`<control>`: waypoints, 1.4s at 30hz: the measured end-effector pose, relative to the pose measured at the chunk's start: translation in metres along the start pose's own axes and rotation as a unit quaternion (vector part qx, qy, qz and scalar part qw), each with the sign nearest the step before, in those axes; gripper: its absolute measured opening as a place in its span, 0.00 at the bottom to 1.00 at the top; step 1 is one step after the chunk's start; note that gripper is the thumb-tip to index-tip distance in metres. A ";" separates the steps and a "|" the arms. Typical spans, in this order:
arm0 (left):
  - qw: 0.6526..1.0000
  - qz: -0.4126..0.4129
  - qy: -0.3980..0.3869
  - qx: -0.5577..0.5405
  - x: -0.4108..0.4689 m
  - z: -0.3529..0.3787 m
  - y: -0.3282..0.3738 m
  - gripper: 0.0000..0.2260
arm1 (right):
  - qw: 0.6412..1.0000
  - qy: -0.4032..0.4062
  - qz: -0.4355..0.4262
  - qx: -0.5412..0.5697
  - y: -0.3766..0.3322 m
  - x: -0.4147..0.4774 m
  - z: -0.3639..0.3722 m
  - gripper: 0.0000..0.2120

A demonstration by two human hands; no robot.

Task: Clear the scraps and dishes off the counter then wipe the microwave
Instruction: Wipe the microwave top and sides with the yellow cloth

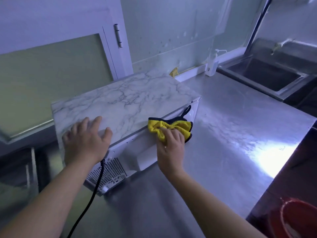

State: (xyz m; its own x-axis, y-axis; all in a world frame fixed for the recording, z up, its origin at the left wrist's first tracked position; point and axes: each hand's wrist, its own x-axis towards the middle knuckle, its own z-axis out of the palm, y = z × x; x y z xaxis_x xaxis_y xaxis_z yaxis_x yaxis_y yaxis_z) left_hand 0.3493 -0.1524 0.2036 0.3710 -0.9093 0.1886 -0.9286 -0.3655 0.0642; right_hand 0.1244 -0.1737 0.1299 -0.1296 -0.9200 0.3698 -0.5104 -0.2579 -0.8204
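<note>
head view: the microwave is set on the steel desk toward its left end, with its rear panel turned to the camera. its top is covered in a marble pattern, and a vent grille and a black power cord are seen at the rear's lower left. a yellow cloth with dark edging is bunched against the upper edge of the rear panel, close to the right corner. the cloth is gripped by the right hand, whose fingers are curled into the folds and pressed to the panel; the forearm is reached in from the lower right. the left hand is laid flat on the top near the left rear corner, fingers spread and straight, with nothing held; the casing appears to be steadied by it. no scraps or dishes are seen on the desk, so the clearing is judged done and the wiping step is taken to be in hand. the next move is judged to call for the cloth to be drawn along the rear panel under even pressure, with the cord and grille avoided so that the fabric is not snagged. further out, a soap bottle stands by the wall, a sink is set at the far right, and a red bucket is seen below the desk's edge.
</note>
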 end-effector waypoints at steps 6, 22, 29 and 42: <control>1.000 -0.002 -0.007 -0.007 -0.001 -0.001 0.001 0.25 | 0.957 0.079 0.196 0.197 0.012 -0.004 0.006 0.17; 1.000 -0.008 0.008 -0.014 -0.002 -0.001 0.003 0.30 | 0.677 0.078 0.562 0.469 0.118 0.017 0.047 0.17; 1.000 -0.013 0.001 -0.024 -0.001 -0.001 0.001 0.29 | 0.663 0.006 0.601 0.445 0.129 0.028 0.014 0.21; 1.000 -0.011 -0.006 -0.010 0.002 0.002 -0.002 0.27 | 0.988 0.027 0.036 0.148 0.054 0.104 -0.109 0.13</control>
State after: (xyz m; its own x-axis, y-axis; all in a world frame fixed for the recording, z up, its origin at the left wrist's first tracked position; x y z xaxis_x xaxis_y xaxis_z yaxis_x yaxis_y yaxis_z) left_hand 0.3521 -0.1533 0.2019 0.3909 -0.9037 0.1746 -0.9204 -0.3813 0.0869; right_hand -0.0096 -0.2512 0.1717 -0.2063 -0.9242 0.3213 -0.2272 -0.2742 -0.9345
